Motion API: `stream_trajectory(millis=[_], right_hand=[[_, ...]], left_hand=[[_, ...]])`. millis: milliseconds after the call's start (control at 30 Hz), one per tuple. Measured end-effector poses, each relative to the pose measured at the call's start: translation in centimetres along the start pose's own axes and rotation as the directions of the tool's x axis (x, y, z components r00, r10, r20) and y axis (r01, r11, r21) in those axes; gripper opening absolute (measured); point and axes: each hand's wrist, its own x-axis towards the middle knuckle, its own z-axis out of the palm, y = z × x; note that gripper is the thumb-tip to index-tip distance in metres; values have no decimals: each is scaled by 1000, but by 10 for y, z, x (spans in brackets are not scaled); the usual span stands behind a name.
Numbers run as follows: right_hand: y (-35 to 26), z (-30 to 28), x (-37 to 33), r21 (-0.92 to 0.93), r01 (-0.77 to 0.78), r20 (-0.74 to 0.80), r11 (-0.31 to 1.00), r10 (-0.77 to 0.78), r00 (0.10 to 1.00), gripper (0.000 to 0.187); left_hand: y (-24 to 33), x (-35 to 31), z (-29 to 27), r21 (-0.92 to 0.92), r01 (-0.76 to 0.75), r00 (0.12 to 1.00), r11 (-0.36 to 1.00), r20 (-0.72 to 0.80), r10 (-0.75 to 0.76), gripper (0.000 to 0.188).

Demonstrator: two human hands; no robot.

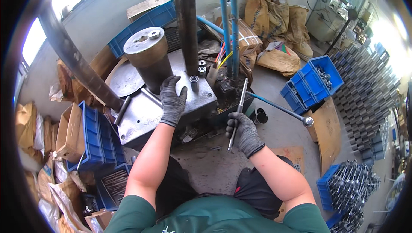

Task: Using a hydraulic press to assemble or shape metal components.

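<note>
1. Your right hand [243,133], closed around the steel rod [242,100]; long axis pointing away from you, slightly rightward.
2. Your left hand [174,102], over the metal plate [195,103], left of the rod; you cannot tell whether it grips anything.
3. Thick cylinder [149,63], beyond your left hand.

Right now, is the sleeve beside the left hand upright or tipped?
Upright: the sleeve stands on the plate, its round end facing up and its side below.
</note>
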Motion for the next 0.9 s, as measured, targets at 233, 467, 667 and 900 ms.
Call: stream_trajectory(millis=[233, 467, 667, 900], right_hand=[[3, 11, -1, -195, 48, -3, 980, -49, 999, 22], [10, 2, -6, -414, 212, 128, 885, -173, 976, 32], [4, 3, -10, -502, 259, 109, 825, -237, 965, 29], [1, 8, -11, -679, 378, 263, 629, -272, 926, 30]], left_hand=[[27, 6, 12, 35, -73, 985, 997, 158, 67, 44], [33, 10, 28, 7, -3, 996, 1000, 92, 2, 15], [54, 11, 12, -309, -113, 990, 944, -112, 82, 17], [96, -10, -24, -752, 606, 739, -257, 653, -166, 21]])
